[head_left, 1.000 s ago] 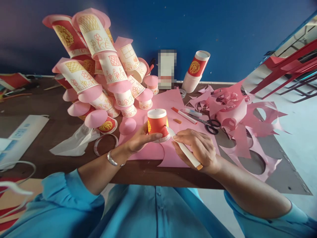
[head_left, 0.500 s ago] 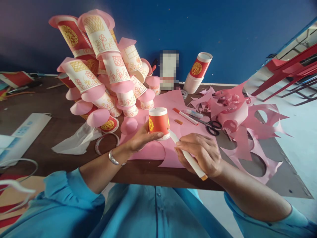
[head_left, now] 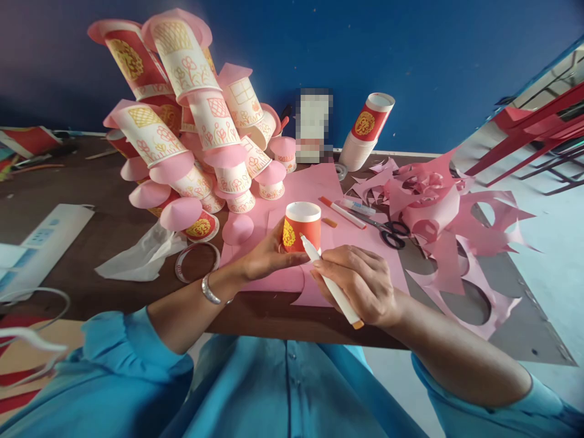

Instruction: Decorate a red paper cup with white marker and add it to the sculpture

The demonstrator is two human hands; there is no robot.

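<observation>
A red paper cup (head_left: 303, 228) with a white rim and a yellow emblem stands upright in my left hand (head_left: 267, 255), whose fingers wrap around its left side and base. Pinched in my right hand (head_left: 362, 280) is a white marker (head_left: 335, 292) with an orange end, its tip at the front of the cup. Beneath both hands lies pink paper (head_left: 314, 179). An orange cap (head_left: 329, 222) and a red-capped marker (head_left: 344, 214) rest on that paper behind the cup.
Decorated cups (head_left: 214, 118) with pink discs and cones are stacked at the left. Black scissors (head_left: 395, 234) and cut pink scraps (head_left: 429, 210) lie to the right. A cup stack (head_left: 360, 149) leans near the blue wall. A power strip (head_left: 45, 243) is far left.
The cup and my left fingers have moved slightly right, and the cup is turned so its emblem faces more forward. My right hand has shifted left with the marker.
</observation>
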